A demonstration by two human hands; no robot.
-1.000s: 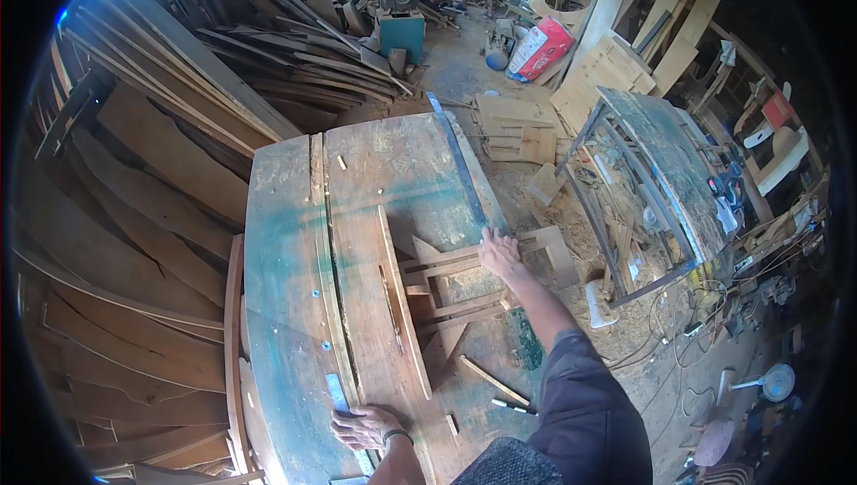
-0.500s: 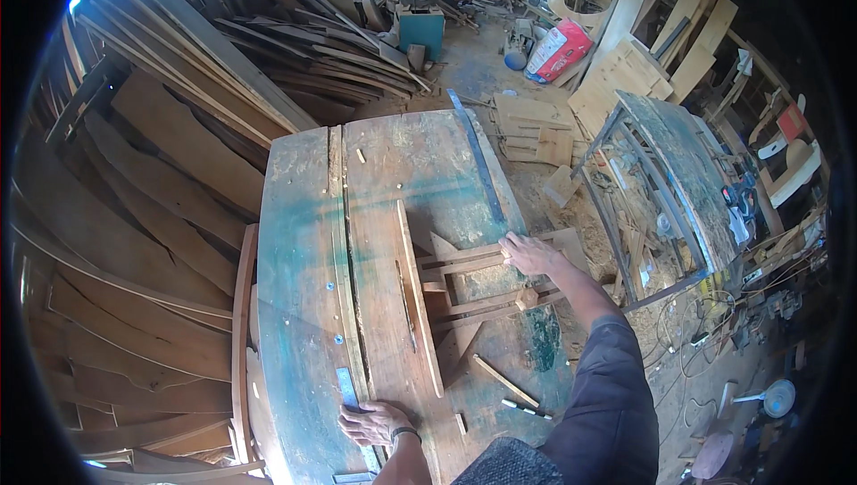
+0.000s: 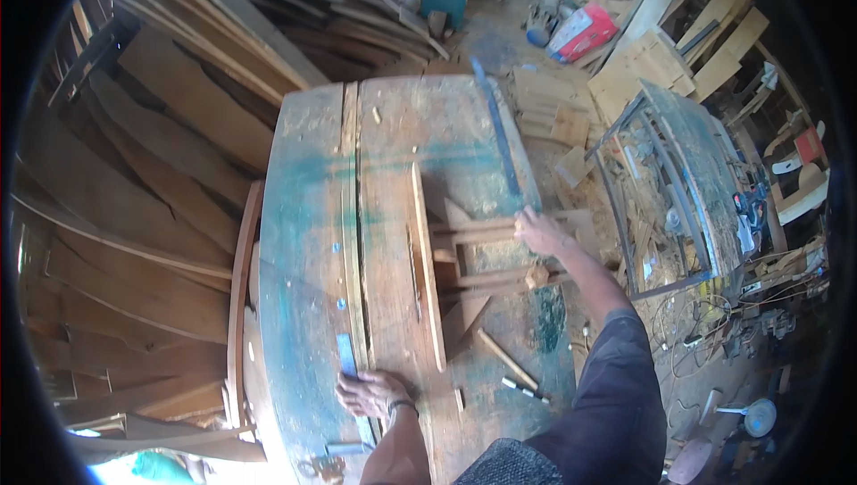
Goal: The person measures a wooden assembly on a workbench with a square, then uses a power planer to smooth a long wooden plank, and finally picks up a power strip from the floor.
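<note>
Has the left hand nearest, laid wide and fairly flat across a blue-silver metal strip on the worn, green-stained bench; wears a dark band on that wrist. Just right of it, a small wood offcut; then a black-and-white marker beside a slim wooden stick. Beyond, a long narrow board and, right of it on the bench, a wooden frame stretching toward the bench's right edge. Reaches over with the right hand, narrow, fingers bent on the frame's far rail; cannot tell whether gripping or only touching. Farther, a long blue strip along the bench's right edge. Farthest, a red-and-white sack and a teal box on the floor.
</note>
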